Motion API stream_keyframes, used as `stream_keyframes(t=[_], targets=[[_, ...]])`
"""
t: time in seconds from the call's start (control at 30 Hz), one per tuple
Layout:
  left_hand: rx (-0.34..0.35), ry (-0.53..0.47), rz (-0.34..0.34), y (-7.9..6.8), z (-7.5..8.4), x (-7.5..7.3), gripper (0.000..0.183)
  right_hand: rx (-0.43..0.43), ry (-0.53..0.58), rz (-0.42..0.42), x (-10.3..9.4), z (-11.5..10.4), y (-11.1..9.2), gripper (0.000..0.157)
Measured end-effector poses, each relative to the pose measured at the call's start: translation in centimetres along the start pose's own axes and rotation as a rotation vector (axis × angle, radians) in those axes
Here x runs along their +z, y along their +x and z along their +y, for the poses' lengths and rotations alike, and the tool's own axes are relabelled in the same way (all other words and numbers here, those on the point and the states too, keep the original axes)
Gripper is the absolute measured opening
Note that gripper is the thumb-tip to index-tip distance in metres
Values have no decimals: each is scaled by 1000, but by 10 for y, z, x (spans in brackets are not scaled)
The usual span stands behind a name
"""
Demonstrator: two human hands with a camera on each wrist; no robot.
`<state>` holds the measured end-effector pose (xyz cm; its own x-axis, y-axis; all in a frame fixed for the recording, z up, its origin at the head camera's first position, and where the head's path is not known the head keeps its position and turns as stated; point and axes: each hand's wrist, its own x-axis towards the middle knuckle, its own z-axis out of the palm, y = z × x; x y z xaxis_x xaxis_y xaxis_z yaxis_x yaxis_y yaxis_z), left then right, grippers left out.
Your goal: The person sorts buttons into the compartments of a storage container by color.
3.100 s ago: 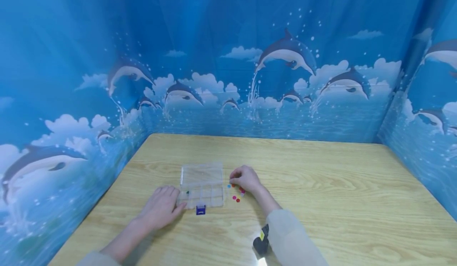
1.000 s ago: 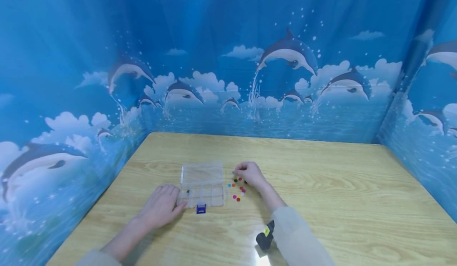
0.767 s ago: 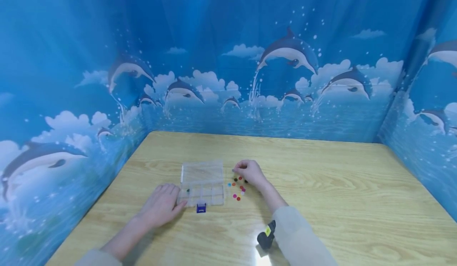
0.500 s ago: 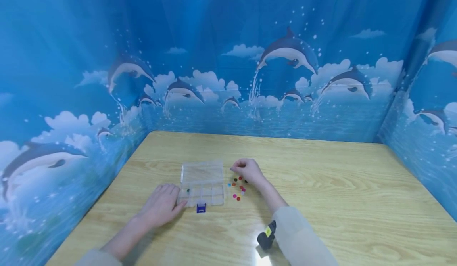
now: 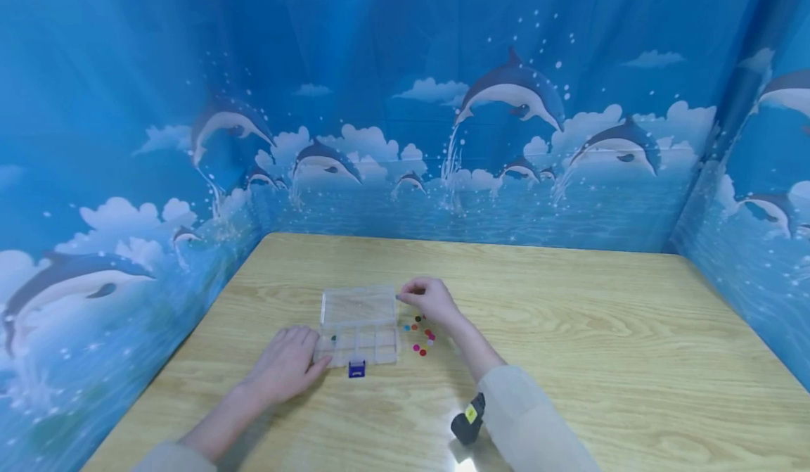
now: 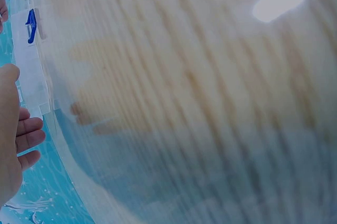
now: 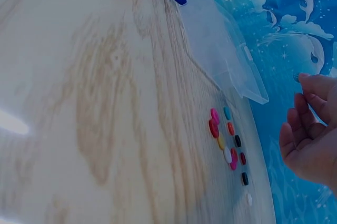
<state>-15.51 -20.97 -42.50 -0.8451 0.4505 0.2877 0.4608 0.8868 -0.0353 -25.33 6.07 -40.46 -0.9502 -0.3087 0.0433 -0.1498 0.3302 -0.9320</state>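
A clear plastic compartment box (image 5: 387, 354) stands on the table with its lid (image 5: 358, 307) folded back and a blue latch (image 5: 357, 369) at its front. One dark green button (image 5: 334, 337) is in a left compartment. My left hand (image 5: 286, 363) rests with extended fingers at the box's left end, thumb by its front corner. Between thumb and index finger, my right hand (image 5: 433, 300) pinches a small dark teal button (image 7: 296, 77), close to the lid's right edge in the head view. Several coloured buttons (image 7: 214, 128) lie loose on the table right of the box.
A black device with a yellow label (image 5: 468, 419) sits at the right wrist, beside the sleeve. The wooden table (image 5: 601, 359) is bordered at the back and sides by a blue dolphin-print curtain (image 5: 392, 106).
From over the loose buttons, my right hand has moved away from me, then left towards the lid, with a button pinched in its fingertips. My left hand has stayed at the box.
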Motion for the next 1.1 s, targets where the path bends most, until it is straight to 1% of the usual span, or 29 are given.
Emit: stream_keyframes(t=[0.13, 0.3, 0.53, 0.73, 0.9, 1.1], targets=[[1, -1, -10, 0, 1, -2, 33, -21, 15, -17, 4, -3, 0, 11], [4, -5, -9, 0, 1, -1, 33, -22, 41, -31, 10, -5, 0, 13], [-11, -9, -21, 1, 2, -2, 34, -40, 73, -53, 20, -9, 1, 14], [-3, -3, 0, 2, 1, -2, 34, -70, 30, -75, 32, -15, 2, 12], [6, 2, 2, 2, 0, -2, 34, -96, 17, -87, 44, -17, 2, 10], [-1, -4, -4, 2, 0, -2, 34, -69, 20, -75, 58, -20, 2, 10]])
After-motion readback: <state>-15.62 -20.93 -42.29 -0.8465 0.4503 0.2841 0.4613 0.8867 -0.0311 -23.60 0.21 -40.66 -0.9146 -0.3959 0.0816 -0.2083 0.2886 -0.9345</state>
